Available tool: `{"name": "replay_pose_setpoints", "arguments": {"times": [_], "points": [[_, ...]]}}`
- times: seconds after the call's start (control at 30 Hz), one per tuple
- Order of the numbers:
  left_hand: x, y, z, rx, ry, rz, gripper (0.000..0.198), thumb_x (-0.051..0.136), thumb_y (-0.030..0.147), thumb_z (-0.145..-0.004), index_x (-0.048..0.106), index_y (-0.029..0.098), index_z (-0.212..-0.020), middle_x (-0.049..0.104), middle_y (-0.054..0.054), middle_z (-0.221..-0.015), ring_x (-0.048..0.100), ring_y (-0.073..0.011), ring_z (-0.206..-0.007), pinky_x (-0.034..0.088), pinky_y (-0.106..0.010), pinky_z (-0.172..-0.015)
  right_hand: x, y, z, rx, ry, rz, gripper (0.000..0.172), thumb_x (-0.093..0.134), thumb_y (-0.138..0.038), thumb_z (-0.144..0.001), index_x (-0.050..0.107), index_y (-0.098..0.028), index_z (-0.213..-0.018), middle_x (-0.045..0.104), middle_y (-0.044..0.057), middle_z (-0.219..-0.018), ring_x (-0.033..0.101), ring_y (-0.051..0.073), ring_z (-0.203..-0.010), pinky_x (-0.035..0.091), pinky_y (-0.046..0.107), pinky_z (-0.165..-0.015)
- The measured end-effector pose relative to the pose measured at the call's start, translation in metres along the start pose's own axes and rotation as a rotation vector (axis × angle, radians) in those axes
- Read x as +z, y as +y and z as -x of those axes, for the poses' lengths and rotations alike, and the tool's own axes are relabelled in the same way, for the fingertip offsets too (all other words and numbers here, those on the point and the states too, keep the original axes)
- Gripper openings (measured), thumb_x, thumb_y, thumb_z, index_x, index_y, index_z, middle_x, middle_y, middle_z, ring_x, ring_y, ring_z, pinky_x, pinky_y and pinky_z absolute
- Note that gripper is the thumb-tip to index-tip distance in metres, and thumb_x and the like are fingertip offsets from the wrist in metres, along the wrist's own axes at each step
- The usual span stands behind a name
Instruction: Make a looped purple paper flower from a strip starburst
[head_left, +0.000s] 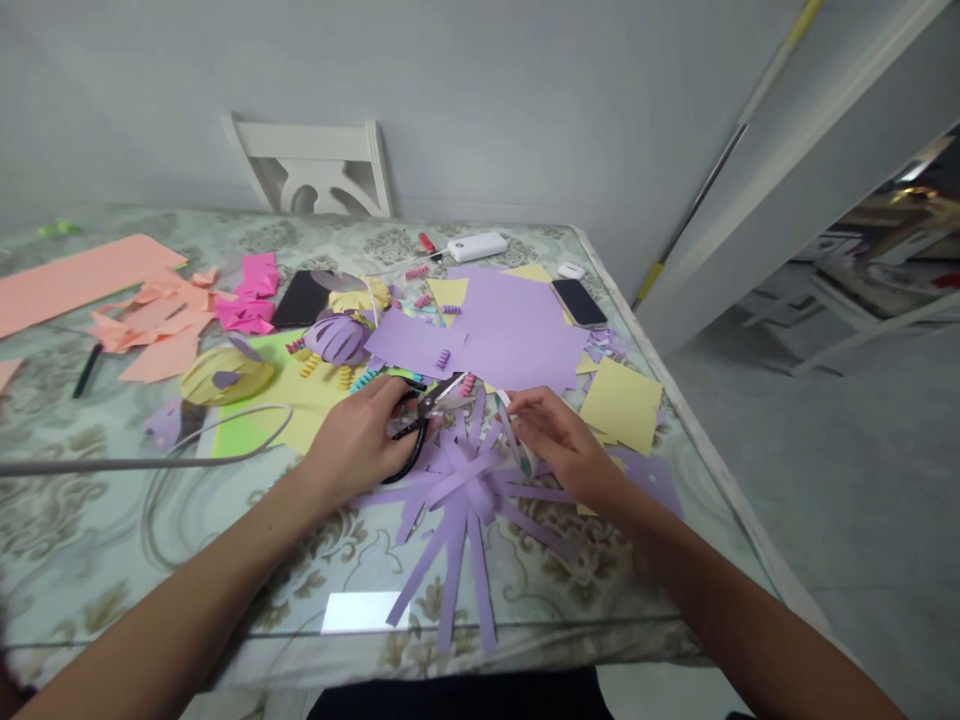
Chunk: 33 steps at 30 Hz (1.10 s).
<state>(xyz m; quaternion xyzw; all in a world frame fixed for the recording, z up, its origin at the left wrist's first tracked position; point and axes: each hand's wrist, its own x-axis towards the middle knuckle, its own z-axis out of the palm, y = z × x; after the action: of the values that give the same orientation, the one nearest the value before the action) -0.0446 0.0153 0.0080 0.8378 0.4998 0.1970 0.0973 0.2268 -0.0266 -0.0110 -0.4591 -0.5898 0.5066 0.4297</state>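
My left hand is closed round the black handles of a pair of scissors, whose blades point right and are slightly apart. My right hand pinches a thin pale paper strip just right of the blade tips. Below both hands lies a fan of purple paper strips spread over the glass-topped table. Behind the hands lie large purple sheets and yellow sheets.
Peach paper, pink scraps, a purple paper ball and a yellow paper shape lie at the left. A phone and a white power bank rest at the back. A grey cable crosses the left. The table's right edge is near.
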Motion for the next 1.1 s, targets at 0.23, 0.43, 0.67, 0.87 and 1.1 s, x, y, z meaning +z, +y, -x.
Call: {"name": "replay_pose_setpoints", "arguments": {"times": [0.23, 0.43, 0.67, 0.87, 1.1], "points": [[0.001, 0.003, 0.002, 0.032, -0.063, -0.01, 0.027, 0.057, 0.048, -0.094, 0.056, 0.021, -0.09, 0.06, -0.003, -0.084, 0.057, -0.0204, -0.071, 0.04, -0.031, -0.066, 0.0, -0.007, 0.002, 0.122, -0.025, -0.111, 0.035, 0.064, -0.047, -0.098, 0.059, -0.037, -0.13, 0.062, 0.003, -0.139, 0.061, 0.022, -0.123, 0.048, 0.037, -0.101], [0.003, 0.003, 0.003, 0.045, -0.136, -0.008, 0.019, 0.061, 0.038, -0.09, 0.056, 0.022, -0.085, 0.061, -0.001, -0.078, 0.054, -0.0178, -0.065, 0.037, -0.03, -0.062, 0.001, -0.005, 0.001, 0.21, -0.05, -0.196, 0.036, 0.068, -0.053, -0.094, 0.068, -0.031, -0.122, 0.07, 0.004, -0.121, 0.066, 0.024, -0.11, 0.052, 0.033, -0.082], [0.004, 0.008, 0.003, 0.051, -0.202, 0.015, 0.028, 0.059, 0.042, -0.092, 0.051, 0.022, -0.075, 0.059, -0.001, -0.069, 0.052, -0.0176, -0.061, 0.033, -0.03, -0.06, 0.0, -0.006, -0.002, 0.275, -0.135, -0.421, 0.043, 0.076, -0.042, -0.086, 0.064, -0.028, -0.124, 0.069, 0.006, -0.125, 0.067, 0.023, -0.106, 0.051, 0.032, -0.079], [0.002, 0.012, 0.003, 0.061, -0.203, 0.04, 0.031, 0.056, 0.045, -0.093, 0.054, 0.021, -0.074, 0.06, -0.002, -0.067, 0.053, -0.0176, -0.059, 0.032, -0.03, -0.058, -0.002, -0.009, -0.001, 0.226, -0.184, -0.37, 0.054, 0.077, -0.025, -0.081, 0.06, -0.03, -0.132, 0.06, 0.007, -0.143, 0.062, 0.024, -0.119, 0.052, 0.035, -0.091], [0.003, 0.007, 0.002, 0.066, -0.219, 0.03, 0.031, 0.058, 0.044, -0.093, 0.051, 0.022, -0.073, 0.059, -0.001, -0.067, 0.053, -0.0177, -0.06, 0.033, -0.031, -0.059, -0.002, -0.008, 0.003, 0.155, -0.116, -0.069, 0.047, 0.076, -0.031, -0.086, 0.061, -0.032, -0.131, 0.058, 0.007, -0.144, 0.057, 0.029, -0.13, 0.054, 0.043, -0.098]]}}
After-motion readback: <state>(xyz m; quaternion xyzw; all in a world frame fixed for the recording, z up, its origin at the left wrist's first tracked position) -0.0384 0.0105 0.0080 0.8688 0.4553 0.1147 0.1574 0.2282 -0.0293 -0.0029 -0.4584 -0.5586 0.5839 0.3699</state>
